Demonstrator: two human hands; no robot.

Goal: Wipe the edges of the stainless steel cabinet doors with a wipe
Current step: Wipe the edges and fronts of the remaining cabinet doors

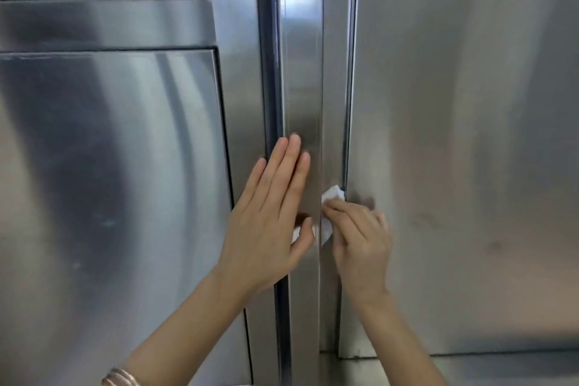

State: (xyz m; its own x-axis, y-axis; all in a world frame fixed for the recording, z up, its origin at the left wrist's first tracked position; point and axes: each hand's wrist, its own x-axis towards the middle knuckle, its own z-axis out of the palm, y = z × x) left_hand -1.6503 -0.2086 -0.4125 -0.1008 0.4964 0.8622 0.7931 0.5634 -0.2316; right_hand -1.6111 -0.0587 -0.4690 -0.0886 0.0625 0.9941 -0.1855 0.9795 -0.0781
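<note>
Left grip (269, 213) spread flat, holding nothing, braces the centre door strip (302, 88). Right grip (360, 241) is pinched on the white wipe (333, 194), pressed into the right door edge (347, 135) low down. Mid-task; upper edge and other edges likely remain.

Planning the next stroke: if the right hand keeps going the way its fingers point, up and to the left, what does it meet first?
Probably nothing new: the right hand already presses the wipe against the door edge, so it would slide up that steel; depth is unclear.
</note>
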